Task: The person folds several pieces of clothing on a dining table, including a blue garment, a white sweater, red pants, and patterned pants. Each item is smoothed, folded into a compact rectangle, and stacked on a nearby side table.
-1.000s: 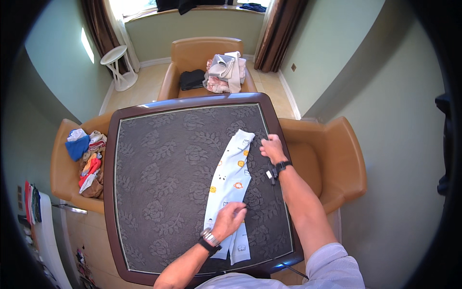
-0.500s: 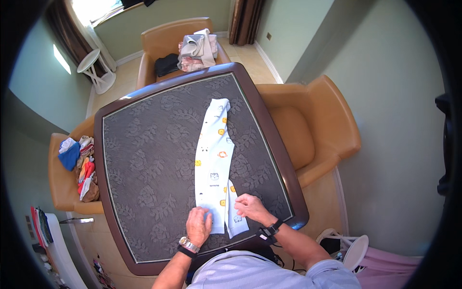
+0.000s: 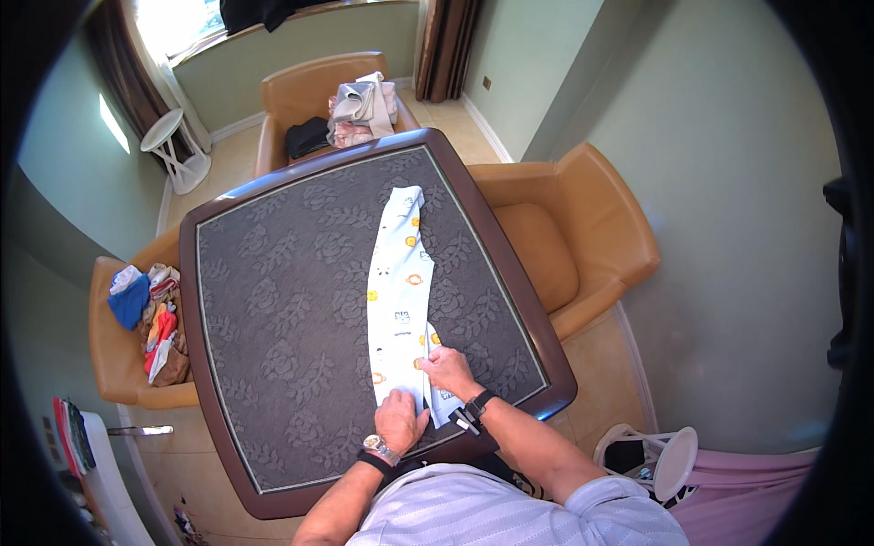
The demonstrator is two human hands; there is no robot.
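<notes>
A pair of white child's trousers (image 3: 398,291), printed with small animal faces in yellow, orange and black, lies lengthwise on the table, one leg over the other. The waist end points away from me and the leg ends are near me. My left hand (image 3: 398,422) rests on the end of the left-hand leg, thumb apart from its bent fingers. To its right, my right hand (image 3: 447,370) pinches the trousers by the edge of the leg. Below that hand, part of the other leg shows, spread to the right.
The dark patterned table (image 3: 282,318) has a raised brown rim. Tan armchairs (image 3: 601,246) stand around it. Folded clothes (image 3: 364,109) lie on the far chair, and a loose heap of clothes (image 3: 162,328) on the left one. A white stool (image 3: 675,462) stands at lower right.
My right hand has moved up and left along the leg and now pinches its edge. My left hand has shifted slightly right. The view has shifted a little.
</notes>
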